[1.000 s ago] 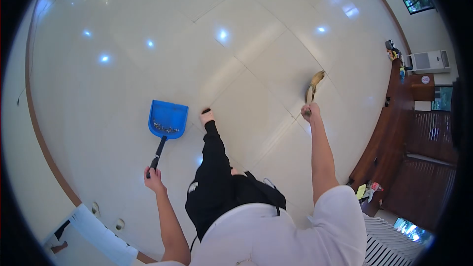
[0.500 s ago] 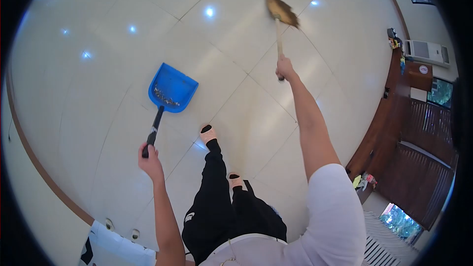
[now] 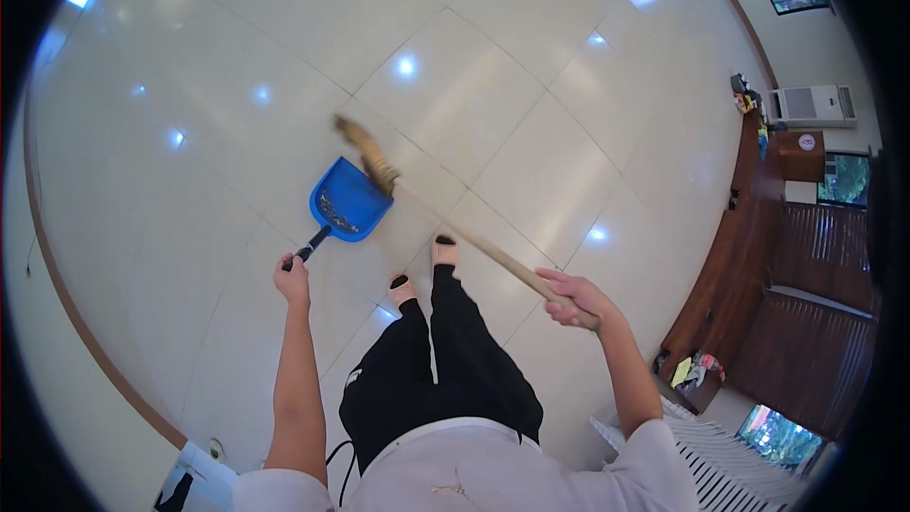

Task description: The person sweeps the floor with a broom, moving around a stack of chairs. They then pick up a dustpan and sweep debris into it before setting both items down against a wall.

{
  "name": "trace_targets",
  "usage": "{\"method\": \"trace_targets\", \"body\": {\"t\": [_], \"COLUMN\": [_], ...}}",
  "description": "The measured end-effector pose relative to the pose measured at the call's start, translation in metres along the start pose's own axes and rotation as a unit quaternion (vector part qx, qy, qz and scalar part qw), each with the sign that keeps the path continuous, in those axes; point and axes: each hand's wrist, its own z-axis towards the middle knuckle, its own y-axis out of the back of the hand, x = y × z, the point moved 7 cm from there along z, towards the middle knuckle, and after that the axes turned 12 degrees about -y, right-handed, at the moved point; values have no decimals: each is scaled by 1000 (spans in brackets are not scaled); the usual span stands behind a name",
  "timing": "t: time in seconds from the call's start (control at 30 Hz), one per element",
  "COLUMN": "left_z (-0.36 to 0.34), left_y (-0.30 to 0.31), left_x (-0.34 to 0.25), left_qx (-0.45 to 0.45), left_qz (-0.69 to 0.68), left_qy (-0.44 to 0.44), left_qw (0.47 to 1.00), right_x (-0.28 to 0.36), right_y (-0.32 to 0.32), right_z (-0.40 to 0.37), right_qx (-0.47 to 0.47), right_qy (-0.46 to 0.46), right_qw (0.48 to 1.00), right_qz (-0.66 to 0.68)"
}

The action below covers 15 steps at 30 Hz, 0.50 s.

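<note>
Blue plastic forms the one dustpan (image 3: 355, 199), which in the head view lies left of centre, toward 9 o'clock, over the pale tiled floor (image 3: 517, 85). Its open edge faces between 1 and 2 o'clock, its short black handle runs toward 8 o'clock, and small dark-and-pale debris (image 3: 336, 216) is gathered near the handle end. There are two hands: the left hand (image 3: 292, 277) is closed around that handle; the right hand (image 3: 576, 299) holds the end of the one broom (image 3: 493, 251), fingers partly extended along the shaft. The broom's long, pale wooden shaft slants from 4 o'clock toward 10 o'clock; its straw-coloured bristles (image 3: 365, 147), banded at the neck and blurred at the dark tip, overlap the dustpan's open edge, though contact is unclear. Two pinkish shoes (image 3: 444, 251) stand just below centre. One long brown table (image 3: 720, 275) curves along 3 o'clock.
</note>
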Motion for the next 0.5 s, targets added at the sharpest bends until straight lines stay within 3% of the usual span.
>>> {"method": "trace_targets", "body": {"t": [0.07,0.13,0.17,0.23,0.3,0.37,0.4,0.5], "left_z": [-5,-9,-11,-15,-17,-19,-24,-32], "left_y": [7,9,9,6,5,-2,-1,-17], "left_x": [-1,-4,-6,-13,-17,-27,-28,-38], "left_qx": [-16,-30,-65,-100,-136,-145,-150,-181], "left_qz": [-35,-68,-84,-100,-126,-125,-122,-116], "left_qy": [22,46,77,108,126,133,143,165], "left_qw": [999,996,991,984,974,972,971,963], "right_x": [3,29,49,112,190,281,318,434], "right_y": [9,34,41,71,90,129,136,139], "right_z": [-29,-51,-52,-52,-27,21,42,105], "right_qx": [31,-13,-10,-159,-243,-257,-302,-273], "right_qy": [9,96,97,191,231,285,270,298], "right_qw": [999,991,991,968,942,923,914,911], "right_qz": [38,94,91,16,14,-37,17,82]}}
